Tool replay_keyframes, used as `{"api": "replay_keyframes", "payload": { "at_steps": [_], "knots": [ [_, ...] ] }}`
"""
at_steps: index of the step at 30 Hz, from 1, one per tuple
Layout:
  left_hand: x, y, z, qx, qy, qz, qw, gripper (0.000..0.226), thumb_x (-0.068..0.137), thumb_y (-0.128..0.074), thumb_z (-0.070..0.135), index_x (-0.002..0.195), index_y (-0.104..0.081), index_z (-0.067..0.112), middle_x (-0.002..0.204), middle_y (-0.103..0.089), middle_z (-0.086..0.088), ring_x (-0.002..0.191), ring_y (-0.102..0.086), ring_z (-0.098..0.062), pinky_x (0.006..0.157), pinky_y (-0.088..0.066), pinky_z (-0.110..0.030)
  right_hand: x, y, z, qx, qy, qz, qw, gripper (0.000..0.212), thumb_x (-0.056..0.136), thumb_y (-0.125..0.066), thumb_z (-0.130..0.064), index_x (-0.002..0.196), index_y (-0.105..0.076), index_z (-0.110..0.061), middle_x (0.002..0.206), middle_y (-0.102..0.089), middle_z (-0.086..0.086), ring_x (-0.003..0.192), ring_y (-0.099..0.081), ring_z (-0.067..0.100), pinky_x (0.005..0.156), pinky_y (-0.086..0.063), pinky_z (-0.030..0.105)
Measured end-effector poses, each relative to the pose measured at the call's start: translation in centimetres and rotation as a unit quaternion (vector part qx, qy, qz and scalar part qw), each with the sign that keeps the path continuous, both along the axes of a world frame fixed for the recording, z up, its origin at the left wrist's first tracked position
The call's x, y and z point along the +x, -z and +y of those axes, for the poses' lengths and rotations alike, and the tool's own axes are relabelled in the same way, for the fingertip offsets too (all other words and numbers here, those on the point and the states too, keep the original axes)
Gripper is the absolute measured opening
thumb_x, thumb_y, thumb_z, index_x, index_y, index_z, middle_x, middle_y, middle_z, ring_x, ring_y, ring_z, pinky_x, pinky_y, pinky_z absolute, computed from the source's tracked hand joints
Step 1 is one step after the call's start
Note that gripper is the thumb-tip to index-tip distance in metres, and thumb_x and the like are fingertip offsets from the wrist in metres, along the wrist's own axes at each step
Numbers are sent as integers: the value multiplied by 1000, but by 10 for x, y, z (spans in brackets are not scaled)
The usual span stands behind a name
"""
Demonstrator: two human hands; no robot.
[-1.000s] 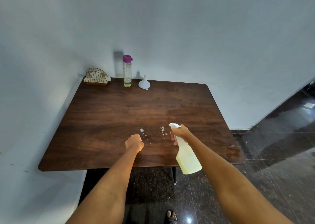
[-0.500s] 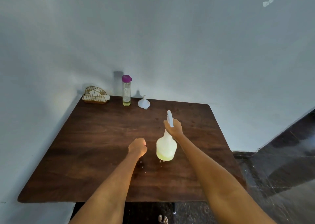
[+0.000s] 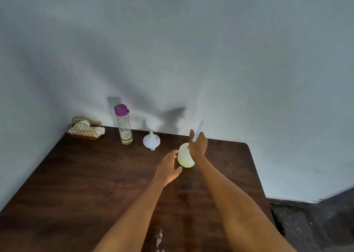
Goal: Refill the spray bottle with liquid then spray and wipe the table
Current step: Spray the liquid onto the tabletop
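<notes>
Your right hand (image 3: 198, 144) now sets the spray bottle (image 3: 184, 157) upright on the surface (image 3: 92, 175), holding its neck. Your left hand (image 3: 168, 168), earlier a fist, opens toward the bottle; at 11 o'clock wait the funnel (image 3: 151, 141) and refill bottle (image 3: 124, 124), so refilling probably comes next.

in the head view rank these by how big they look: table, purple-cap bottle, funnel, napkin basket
1. table
2. purple-cap bottle and napkin basket: one tall, one wide, too alike to rank
3. funnel

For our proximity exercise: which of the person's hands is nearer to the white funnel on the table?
Left. The left hand hangs open in front of the white funnel, slightly to its right. The right hand is farther right, holding the spray bottle by its neck.
</notes>
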State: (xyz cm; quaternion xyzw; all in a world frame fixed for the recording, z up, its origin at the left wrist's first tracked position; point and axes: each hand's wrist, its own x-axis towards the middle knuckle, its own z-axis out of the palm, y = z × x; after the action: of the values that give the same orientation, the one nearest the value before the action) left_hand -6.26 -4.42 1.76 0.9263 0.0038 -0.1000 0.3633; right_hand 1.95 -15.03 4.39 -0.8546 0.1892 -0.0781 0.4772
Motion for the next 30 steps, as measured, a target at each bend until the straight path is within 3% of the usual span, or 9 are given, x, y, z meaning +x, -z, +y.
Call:
{"api": "replay_keyframes", "payload": {
  "at_steps": [4,7,11,13,16,19,22,26,30],
  "knots": [
    [29,9,-18,27,21,6,999,72,90,-57,22,150,-17,19,151,-31,-1,137,-34,-20,108,-38,-39,42,10,-4,45,-15,27,998,38,89,-59,-21,116,-49,3,115,-59,20,107,-57,34,89,-47,38],
    [37,17,-36,45,45,26,998,80,89,-56,19,152,-7,16,157,-18,-2,142,-24,-22,109,-35,-40,44,23,-16,0,-108,65,992,54,79,-60,-7,129,-41,-6,126,-52,12,117,-51,30,93,-46,39],
    [51,26,-56,48,70,60,995,90,89,-57,17,151,8,11,160,8,-1,146,-14,-23,112,-34,-39,48,47,-50,-84,-202,137,966,66,78,-60,-6,138,-34,-15,130,-50,9,123,-47,31,92,-44,42],
    [59,30,-63,43,67,80,994,92,89,-56,15,150,11,9,158,21,-3,144,-22,-24,108,-39,-37,53,53,-62,-25,-253,147,956,74,76,-58,3,141,-28,-15,131,-47,14,120,-46,33,83,-48,36],
    [64,35,-68,30,45,87,995,92,88,-56,12,150,12,8,156,27,-5,131,-44,-28,100,-45,-31,50,55,-69,-35,-271,121,954,79,73,-66,3,141,-29,-14,136,-41,15,123,-44,33,89,-47,36],
    [75,40,-63,12,1,75,997,97,86,-60,13,150,12,10,157,22,-7,129,-45,-33,100,-45,-34,34,64,-71,-62,-261,72,961,81,68,-79,-12,138,-37,-18,125,-42,15,110,-46,25,94,-45,33],
    [99,38,-52,21,5,62,998,97,82,-66,18,151,3,11,159,7,-11,144,-20,-32,108,-37,-39,27,76,-80,-41,-245,54,967,75,67,-82,-15,132,-45,-22,113,-49,13,91,-51,14,87,-48,25],
    [126,24,-42,20,22,145,989,93,84,-61,7,152,1,25,159,11,-13,147,5,-32,118,-19,-43,37,78,-84,4,-220,47,974,72,66,-81,-13,130,-48,-13,124,-53,11,111,-53,22,94,-47,29],
    [140,27,-37,-1,44,161,986,104,75,-74,25,151,-4,34,147,-35,-15,137,-34,-33,112,-33,-45,41,80,-78,-14,-219,37,975,70,69,-81,-21,129,-47,-8,109,-51,6,109,-52,25,85,-47,27]
  ]
}}
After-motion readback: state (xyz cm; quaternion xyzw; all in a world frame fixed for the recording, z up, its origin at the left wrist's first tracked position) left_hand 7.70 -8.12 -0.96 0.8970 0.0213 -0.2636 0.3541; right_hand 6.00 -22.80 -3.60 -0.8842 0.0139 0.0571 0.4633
